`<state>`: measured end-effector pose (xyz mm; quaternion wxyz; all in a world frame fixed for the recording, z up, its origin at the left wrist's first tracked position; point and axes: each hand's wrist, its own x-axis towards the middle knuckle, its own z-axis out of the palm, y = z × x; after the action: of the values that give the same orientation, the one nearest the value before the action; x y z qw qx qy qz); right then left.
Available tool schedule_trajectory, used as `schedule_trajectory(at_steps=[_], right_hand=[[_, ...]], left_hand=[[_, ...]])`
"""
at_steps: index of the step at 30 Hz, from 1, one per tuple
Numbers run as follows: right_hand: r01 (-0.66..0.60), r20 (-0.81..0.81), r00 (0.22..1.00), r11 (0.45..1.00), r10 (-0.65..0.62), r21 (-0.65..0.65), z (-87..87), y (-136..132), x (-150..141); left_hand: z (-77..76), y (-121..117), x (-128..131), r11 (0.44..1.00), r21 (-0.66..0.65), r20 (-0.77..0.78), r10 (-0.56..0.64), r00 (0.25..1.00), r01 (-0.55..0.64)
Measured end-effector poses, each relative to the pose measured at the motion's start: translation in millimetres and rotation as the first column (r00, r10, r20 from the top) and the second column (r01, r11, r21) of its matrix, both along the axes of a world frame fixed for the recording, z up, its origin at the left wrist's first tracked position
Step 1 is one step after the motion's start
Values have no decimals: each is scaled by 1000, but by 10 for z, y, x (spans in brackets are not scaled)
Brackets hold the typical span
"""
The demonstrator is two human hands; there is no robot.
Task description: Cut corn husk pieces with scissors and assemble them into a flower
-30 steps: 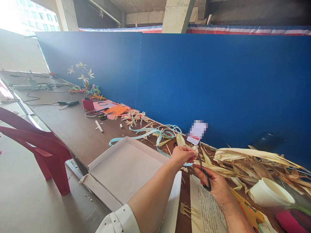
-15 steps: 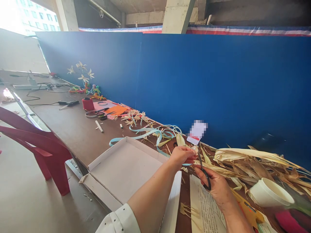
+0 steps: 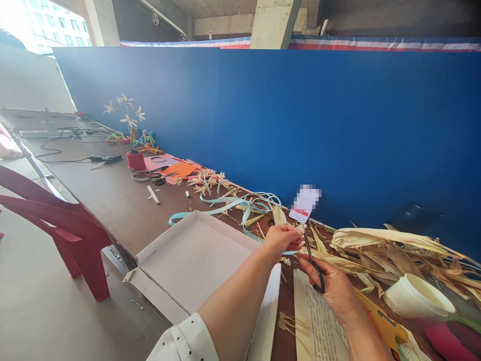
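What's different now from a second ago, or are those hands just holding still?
The left hand and the tip of the scissors have shifted very slightly leftward. A dark shape has appeared above the pale panel at far left. Nothing was picked up or let go: the right hand still holds the scissors. The cardboard tray and white tub stayed put.

1. The scissors (image 3: 309, 253) have black handles and dark, narrow blades. They are held in the right grip (image 3: 332, 286), tilted, with points directed up and away from the person. The blade opening is too small to tell.
2. The pale scrap (image 3: 300, 229) is small, pinched in the left grip (image 3: 285, 239), near the blades.
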<state>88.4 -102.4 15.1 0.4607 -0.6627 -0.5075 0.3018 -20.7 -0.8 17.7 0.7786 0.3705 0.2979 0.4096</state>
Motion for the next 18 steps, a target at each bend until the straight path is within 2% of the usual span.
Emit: schedule_trajectory(at_steps=[8, 13, 18], right_hand=[[-31, -40, 999, 999, 30, -32, -64, 24, 50], [-8, -86, 996, 999, 5, -41, -116, 29, 98], [0, -103, 995, 999, -3, -34, -85, 7, 77]], left_hand=[[21, -4, -16, 1000, -2, 3, -8, 1000, 8], [10, -4, -14, 997, -4, -45, -74, 996, 73], [-2, -7, -6, 993, -1, -47, -121, 992, 121]])
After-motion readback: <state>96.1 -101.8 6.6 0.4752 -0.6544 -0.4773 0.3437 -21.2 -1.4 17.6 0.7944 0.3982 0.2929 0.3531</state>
